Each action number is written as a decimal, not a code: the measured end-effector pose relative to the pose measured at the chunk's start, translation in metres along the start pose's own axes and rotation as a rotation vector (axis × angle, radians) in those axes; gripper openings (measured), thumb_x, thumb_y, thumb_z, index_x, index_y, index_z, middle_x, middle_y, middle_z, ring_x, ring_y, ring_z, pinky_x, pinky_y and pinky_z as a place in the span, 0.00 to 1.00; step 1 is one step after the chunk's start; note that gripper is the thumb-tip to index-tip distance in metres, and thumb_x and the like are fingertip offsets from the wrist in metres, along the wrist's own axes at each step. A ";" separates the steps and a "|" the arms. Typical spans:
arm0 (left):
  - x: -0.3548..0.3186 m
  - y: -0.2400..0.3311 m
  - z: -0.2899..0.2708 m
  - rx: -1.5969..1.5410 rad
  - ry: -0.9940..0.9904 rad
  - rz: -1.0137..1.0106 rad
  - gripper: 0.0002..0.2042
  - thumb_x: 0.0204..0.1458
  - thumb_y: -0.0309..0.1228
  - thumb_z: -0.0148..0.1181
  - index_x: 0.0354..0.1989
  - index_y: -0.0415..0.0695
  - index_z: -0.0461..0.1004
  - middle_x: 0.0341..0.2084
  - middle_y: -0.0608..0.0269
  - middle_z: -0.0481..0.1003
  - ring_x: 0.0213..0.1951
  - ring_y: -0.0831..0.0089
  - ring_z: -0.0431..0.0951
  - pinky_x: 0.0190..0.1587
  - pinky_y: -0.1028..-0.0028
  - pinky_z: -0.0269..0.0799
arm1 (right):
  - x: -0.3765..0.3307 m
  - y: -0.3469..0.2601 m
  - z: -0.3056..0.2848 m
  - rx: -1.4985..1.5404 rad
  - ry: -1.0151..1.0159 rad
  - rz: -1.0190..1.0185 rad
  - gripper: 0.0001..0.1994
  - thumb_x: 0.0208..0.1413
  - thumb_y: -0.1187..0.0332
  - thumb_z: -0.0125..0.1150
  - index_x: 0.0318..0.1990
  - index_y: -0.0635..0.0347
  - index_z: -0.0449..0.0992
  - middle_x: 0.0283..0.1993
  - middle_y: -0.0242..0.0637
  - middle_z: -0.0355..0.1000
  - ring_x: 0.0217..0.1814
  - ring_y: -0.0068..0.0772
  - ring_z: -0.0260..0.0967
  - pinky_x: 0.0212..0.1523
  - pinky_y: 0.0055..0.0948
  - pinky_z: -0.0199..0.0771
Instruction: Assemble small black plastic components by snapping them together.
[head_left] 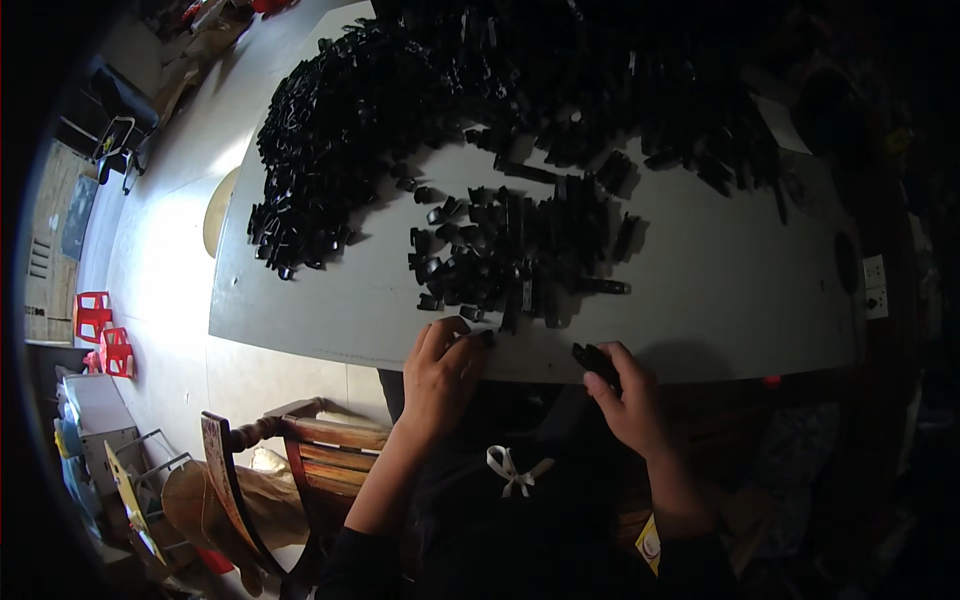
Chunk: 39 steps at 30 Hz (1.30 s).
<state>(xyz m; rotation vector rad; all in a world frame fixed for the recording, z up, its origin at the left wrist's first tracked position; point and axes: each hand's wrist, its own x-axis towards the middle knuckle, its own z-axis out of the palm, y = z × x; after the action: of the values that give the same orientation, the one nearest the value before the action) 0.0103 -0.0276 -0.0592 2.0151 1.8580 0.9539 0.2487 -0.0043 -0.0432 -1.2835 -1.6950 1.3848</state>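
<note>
Black plastic pieces point(520, 250) lie heaped just beyond the table edge point(330, 352); your right hand point(628, 400) pinches one piece point(594, 360) at that edge; curl your left hand point(440, 375) fingers onto the nearest heap piece, gripping squarely

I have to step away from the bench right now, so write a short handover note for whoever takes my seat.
Left hand: at the near table edge, fingertips on a small black part; grip unclear.
Right hand: holds a black part at the edge.
Parts: a small heap just ahead of the hands, a large pile across the far side of the grey table.
Done: cannot tell. Left: both heaps remain.
</note>
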 end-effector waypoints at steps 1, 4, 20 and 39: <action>-0.002 0.004 -0.004 -0.157 -0.018 -0.062 0.06 0.42 0.21 0.64 0.29 0.40 0.75 0.35 0.57 0.74 0.35 0.61 0.77 0.36 0.69 0.73 | -0.001 -0.019 0.003 -0.171 -0.011 -0.050 0.10 0.57 0.71 0.58 0.45 0.64 0.70 0.32 0.37 0.72 0.30 0.24 0.71 0.27 0.23 0.72; -0.011 0.017 -0.016 -0.433 -0.076 -0.161 0.07 0.40 0.16 0.64 0.29 0.38 0.76 0.38 0.56 0.78 0.37 0.63 0.80 0.39 0.72 0.76 | -0.002 -0.031 0.007 -0.360 -0.033 -0.268 0.16 0.49 0.74 0.64 0.47 0.60 0.71 0.36 0.40 0.73 0.32 0.31 0.73 0.30 0.26 0.74; -0.019 0.029 -0.036 -0.475 -0.165 0.198 0.06 0.41 0.21 0.65 0.29 0.39 0.77 0.37 0.53 0.78 0.37 0.63 0.80 0.39 0.71 0.76 | -0.004 -0.042 0.006 -0.583 -0.167 -0.579 0.19 0.35 0.73 0.70 0.39 0.62 0.76 0.21 0.30 0.63 0.19 0.26 0.64 0.17 0.25 0.62; 0.005 -0.002 0.008 -0.228 0.114 -0.096 0.06 0.47 0.20 0.56 0.35 0.39 0.74 0.33 0.57 0.72 0.34 0.63 0.73 0.35 0.69 0.70 | 0.047 0.010 0.004 -0.264 0.215 -0.181 0.08 0.52 0.75 0.60 0.39 0.65 0.70 0.31 0.38 0.73 0.34 0.25 0.72 0.35 0.25 0.70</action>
<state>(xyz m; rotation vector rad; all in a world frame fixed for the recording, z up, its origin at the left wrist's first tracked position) 0.0133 -0.0204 -0.0648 1.7566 1.7912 1.2148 0.2311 0.0375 -0.0596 -1.3289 -1.8343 0.9077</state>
